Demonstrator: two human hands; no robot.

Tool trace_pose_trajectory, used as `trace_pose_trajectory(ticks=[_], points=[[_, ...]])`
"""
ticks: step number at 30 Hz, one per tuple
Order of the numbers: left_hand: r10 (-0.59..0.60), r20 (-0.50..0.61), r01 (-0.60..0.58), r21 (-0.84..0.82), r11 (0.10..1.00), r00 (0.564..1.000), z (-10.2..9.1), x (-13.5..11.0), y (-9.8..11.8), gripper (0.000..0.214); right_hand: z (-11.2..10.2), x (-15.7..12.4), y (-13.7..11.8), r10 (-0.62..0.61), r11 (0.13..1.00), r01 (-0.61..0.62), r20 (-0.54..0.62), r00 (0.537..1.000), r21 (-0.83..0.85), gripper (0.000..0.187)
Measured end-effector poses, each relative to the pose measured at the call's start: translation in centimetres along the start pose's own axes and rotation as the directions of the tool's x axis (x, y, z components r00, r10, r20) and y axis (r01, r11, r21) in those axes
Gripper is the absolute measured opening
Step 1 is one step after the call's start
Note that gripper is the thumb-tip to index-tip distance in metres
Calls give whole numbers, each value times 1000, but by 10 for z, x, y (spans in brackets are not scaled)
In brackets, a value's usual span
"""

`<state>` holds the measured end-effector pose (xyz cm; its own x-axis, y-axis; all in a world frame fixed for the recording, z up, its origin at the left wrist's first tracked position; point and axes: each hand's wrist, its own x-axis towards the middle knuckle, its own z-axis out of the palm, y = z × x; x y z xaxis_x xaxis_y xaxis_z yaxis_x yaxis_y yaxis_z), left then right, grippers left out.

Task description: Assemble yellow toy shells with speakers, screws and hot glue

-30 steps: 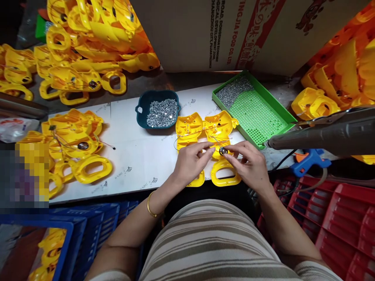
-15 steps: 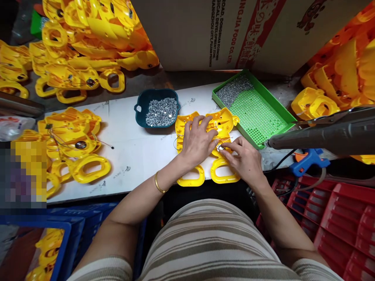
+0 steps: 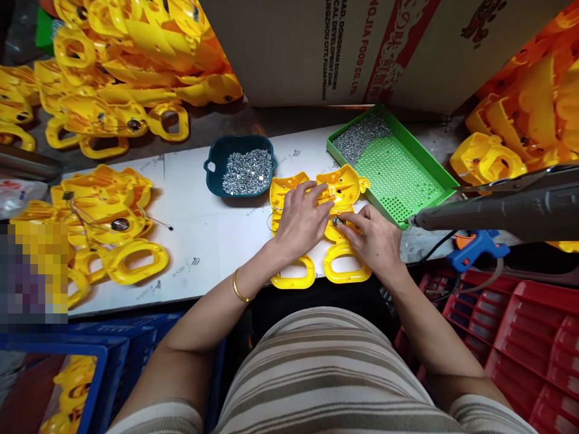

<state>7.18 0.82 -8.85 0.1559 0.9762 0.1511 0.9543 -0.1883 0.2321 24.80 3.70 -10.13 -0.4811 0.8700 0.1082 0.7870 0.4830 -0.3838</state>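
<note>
Two yellow shells (image 3: 337,187) are laid side by side at 12 o'clock. The left hand (image 3: 301,220) is pressed flat, open, on them; a small disc (image 3: 337,222) is pinched by the right hand (image 3: 373,238). Beyond, one bowl (image 3: 239,172) at 11 and one green tray (image 3: 393,166) at 1 are filled with screws.

Screw bowl (image 3: 240,173) left of, screw tray (image 3: 418,175) right of the shells (image 3: 316,187).

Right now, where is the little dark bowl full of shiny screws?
The dark bowl sits on the white table, just left of the yellow shells under the left hand, with the green tray farther right.
</note>
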Motion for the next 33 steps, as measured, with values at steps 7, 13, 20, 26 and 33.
trace_pose_trajectory(ticks=[7,13,20,26,33], points=[[-32,80,35,-28,999,996,-8,-5,3,35,-2,-1,0,-16,1000,17,45,999,-22,27],[-22,104,27,-53,998,994,-9,-9,3,38,0,-1,-3,-13,1000,14,51,999,-27,29],[-29,92,32,-29,999,995,-7,-7,6,34,4,3,2,-32,999,31,77,997,9,30],[-67,72,68,-15,998,995,-5,-2,11,27,5,5,9,-95,993,86,122,988,80,31],[-64,83,65,-2,998,994,-5,0,10,23,-7,8,-4,15,993,14,237,971,-121,31]])
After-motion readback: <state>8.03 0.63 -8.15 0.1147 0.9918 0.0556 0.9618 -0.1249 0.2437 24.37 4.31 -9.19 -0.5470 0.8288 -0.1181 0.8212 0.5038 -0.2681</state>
